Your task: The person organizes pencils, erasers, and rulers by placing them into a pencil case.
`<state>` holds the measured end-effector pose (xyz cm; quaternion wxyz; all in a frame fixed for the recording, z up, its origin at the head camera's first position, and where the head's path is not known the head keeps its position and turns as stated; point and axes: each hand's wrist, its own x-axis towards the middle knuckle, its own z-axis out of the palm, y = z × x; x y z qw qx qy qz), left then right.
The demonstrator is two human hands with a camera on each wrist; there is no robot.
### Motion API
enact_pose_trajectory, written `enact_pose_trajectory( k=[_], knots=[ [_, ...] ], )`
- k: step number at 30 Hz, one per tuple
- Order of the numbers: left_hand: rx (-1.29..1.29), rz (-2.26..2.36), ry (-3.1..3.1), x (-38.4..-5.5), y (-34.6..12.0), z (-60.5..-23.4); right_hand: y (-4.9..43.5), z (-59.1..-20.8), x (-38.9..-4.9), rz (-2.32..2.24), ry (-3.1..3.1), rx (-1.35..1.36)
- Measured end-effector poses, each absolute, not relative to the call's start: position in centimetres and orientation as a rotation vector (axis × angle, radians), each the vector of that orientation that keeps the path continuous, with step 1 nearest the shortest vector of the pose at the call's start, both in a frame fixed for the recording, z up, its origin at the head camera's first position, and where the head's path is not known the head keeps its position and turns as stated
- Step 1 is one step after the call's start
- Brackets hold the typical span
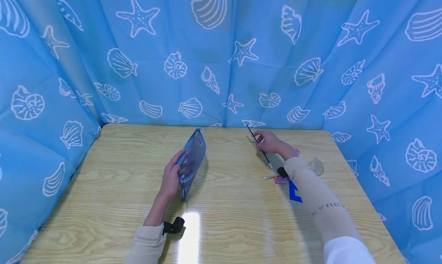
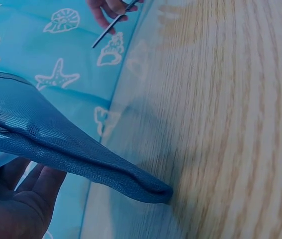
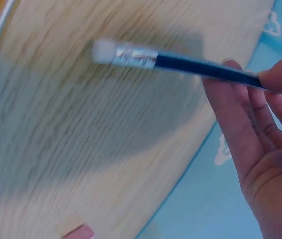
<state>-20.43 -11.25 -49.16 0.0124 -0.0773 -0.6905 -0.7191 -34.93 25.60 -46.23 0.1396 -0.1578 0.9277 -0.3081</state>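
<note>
My left hand (image 1: 170, 179) grips a blue mesh zip pouch (image 1: 194, 156) by its left side, holding it upright and tilted over the table's middle. In the left wrist view the pouch (image 2: 71, 144) spans the left part, and its cloth hides some of the fingers. Farther right, my right hand (image 1: 271, 142) pinches a dark blue pencil (image 3: 190, 67) between thumb and fingers. The pencil slants above the table, its white eraser end with a metal band pointing down towards me. In the head view, my right forearm partly covers the small items on the table below it.
Under and beside the right forearm lie a short wooden pencil (image 1: 269, 177), a pink eraser (image 1: 280, 180), a blue flat angular piece (image 1: 294, 193) and a clear protractor (image 1: 317, 166). A blue shell-patterned curtain (image 1: 221, 64) borders the wooden table (image 1: 114, 187) at the back and sides.
</note>
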Motion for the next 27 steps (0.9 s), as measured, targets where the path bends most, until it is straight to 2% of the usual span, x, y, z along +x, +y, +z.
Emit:
enact_pose_trajectory(
  k=[27],
  knots=[
    [-0.197, -2.206, -2.131, -19.9, -11.0, -49.1, 24.1, -47.9, -31.6, -1.716, 2.385, -0.29]
  ],
)
